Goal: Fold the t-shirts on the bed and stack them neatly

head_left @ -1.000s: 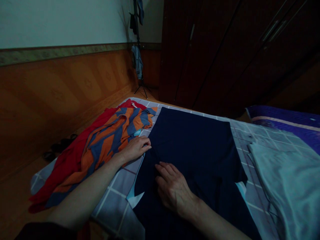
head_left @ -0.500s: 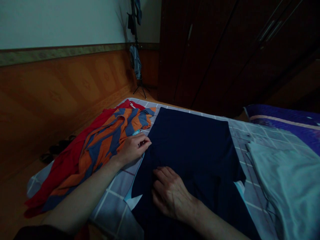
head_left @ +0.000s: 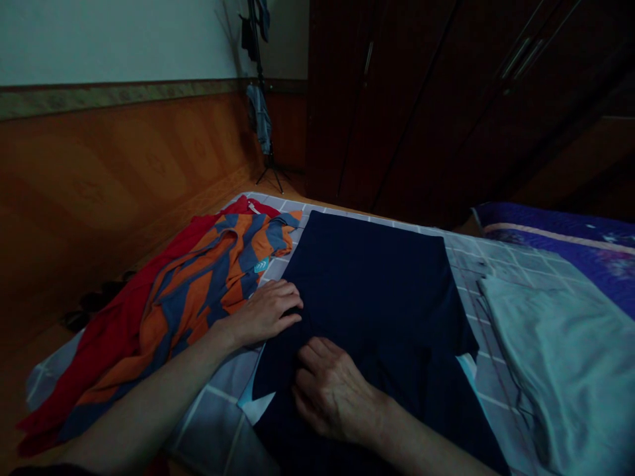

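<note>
A dark navy garment point(head_left: 372, 277) with pale blue and white side edges lies spread on a checked sheet point(head_left: 218, 410). My left hand point(head_left: 270, 309) rests at its left edge, fingers slightly apart on the cloth. Lower down, my right hand point(head_left: 335, 387) lies on the navy fabric with its fingers curled together at a fold; what they pinch is hidden beneath them. Left of my hands is an orange and blue striped garment point(head_left: 198, 291), partly over a red one point(head_left: 119, 324).
A pale grey-green garment point(head_left: 570, 357) lies at the right. Behind it is a purple patterned cover point(head_left: 560, 231). A clothes stand point(head_left: 259, 73) and dark wardrobe point(head_left: 387, 99) are beyond the bed. Dark footwear point(head_left: 92, 303) sits on the floor at left.
My left hand has moved down a little along the navy garment's edge, its pinched fingers now loosened and spread. My right hand stays nearly in place. The view has shifted slightly.
</note>
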